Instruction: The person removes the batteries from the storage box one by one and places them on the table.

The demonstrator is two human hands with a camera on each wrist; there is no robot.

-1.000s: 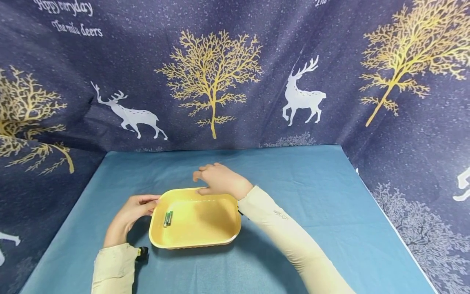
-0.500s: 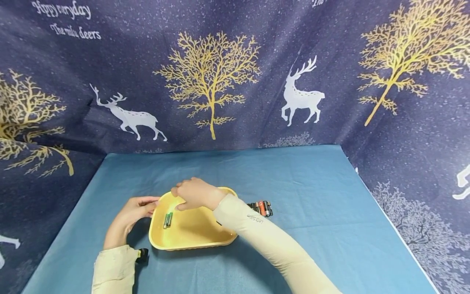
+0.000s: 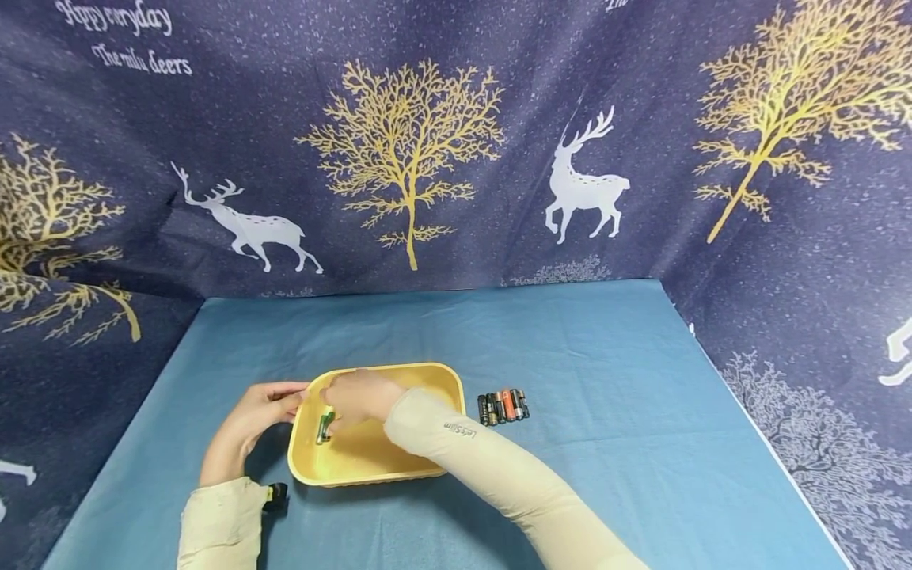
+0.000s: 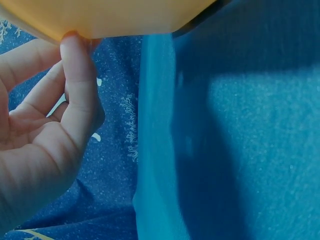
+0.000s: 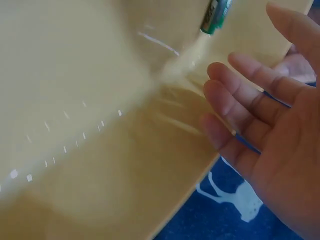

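Note:
My left hand (image 3: 252, 416) pinches the rim of a yellow plastic basin (image 3: 356, 463) at its left end. In the left wrist view, the thumb and fingers of that hand (image 4: 55, 115) meet on the basin's edge (image 4: 125, 17). Inside the basin, my right hand (image 3: 359, 398) reaches down at the left end, beside two green batteries (image 3: 324, 428) lying side by side. Slightly bent, parted fingers of the right hand (image 5: 270, 110) show in the right wrist view, short of the green batteries (image 5: 215, 17), with nothing between them and the thumb.
Several batteries (image 3: 503, 406), mostly black with a red one among them, lie in a row on the blue cloth (image 3: 606, 380) right of the basin. A dark curtain (image 3: 456, 142) with deer and trees hangs behind. A black wrist camera (image 3: 278, 496) sits at my left cuff.
My right hand has moved left and down, from over the basin's far rim into its left end by the green batteries. The battery row has come into sight. My left hand keeps its place.

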